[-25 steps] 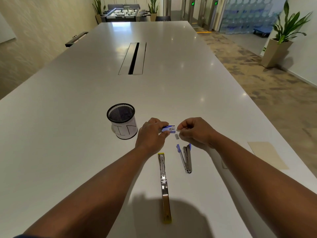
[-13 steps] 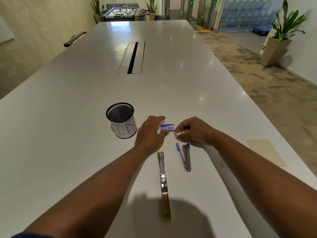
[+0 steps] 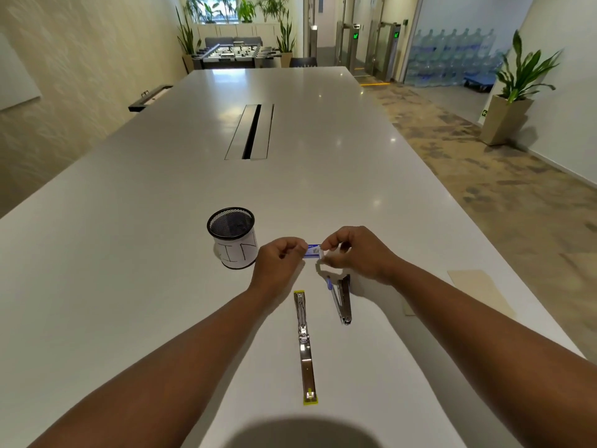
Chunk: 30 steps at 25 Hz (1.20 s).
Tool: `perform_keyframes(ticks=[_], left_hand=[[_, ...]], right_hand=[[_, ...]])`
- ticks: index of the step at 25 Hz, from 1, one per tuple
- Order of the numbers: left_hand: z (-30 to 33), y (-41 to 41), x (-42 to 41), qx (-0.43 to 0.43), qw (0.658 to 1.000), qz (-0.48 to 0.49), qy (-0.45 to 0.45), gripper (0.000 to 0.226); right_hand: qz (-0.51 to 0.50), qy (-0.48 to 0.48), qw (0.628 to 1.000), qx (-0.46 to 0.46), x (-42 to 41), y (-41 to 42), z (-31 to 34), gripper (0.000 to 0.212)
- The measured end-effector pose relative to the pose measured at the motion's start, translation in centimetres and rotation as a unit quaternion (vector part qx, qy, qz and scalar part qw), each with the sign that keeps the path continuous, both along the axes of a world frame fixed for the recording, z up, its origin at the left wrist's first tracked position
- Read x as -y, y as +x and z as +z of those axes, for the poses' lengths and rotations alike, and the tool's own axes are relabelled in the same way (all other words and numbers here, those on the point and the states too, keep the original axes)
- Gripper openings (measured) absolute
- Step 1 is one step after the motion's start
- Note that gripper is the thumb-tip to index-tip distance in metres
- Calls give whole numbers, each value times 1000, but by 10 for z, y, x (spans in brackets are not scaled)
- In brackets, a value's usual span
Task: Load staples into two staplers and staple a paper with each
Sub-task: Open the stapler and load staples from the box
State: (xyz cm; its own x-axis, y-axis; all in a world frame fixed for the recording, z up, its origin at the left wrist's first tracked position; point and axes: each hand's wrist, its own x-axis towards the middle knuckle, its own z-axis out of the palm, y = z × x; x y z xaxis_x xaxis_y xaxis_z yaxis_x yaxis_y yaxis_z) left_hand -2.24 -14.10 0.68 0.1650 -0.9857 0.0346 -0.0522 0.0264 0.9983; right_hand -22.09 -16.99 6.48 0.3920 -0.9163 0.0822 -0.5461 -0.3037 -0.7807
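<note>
Left hand (image 3: 280,258): fingers pinched on small blue-and-white staple box (image 3: 312,251), lifted above white table (image 3: 129,253).
Right hand (image 3: 352,252): fingertips clamped on box's right end.
Yellow-tipped steel stapler (image 3: 304,345): opened flat, nearer.
Blue-tipped stapler (image 3: 341,299): opened, beside it.

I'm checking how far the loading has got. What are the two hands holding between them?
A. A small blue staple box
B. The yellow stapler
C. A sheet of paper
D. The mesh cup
A: the left hand and right hand pinch the small blue staple box above the table.

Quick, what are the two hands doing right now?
Left hand: closed, pinching the small blue staple box.
Right hand: closed, fingers at the box's open end.
</note>
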Motion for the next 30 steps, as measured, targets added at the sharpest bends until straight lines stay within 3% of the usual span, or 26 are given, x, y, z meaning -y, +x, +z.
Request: perform_keyframes(ticks=[6,11,17,19,20,23,30], left_hand=[[18,1,-42,-132,984,-112,42,11],[24,12,-62,-88,988,-86,88,8],[15,14,-79,-162,981,-60,83,9],[12,15,-80,-146,985,-62,74,9],[10,16,-81,-130,987,-61,70,10],[6,16,-83,-80,993,-63,63,15],[6,14,-88,-6,994,-100,50,17]], right_hand=[[31,-80,996,-34,-41,13,7,19],[24,-97,995,-20,-71,21,4,18],[-49,-55,997,38,-119,30,-25,14],[-63,0,991,119,-138,37,-38,3],[-81,7,987,135,-145,40,-44,8],[-105,-59,991,61,-149,45,-65,19],[-90,-115,989,0,-143,48,-85,3]])
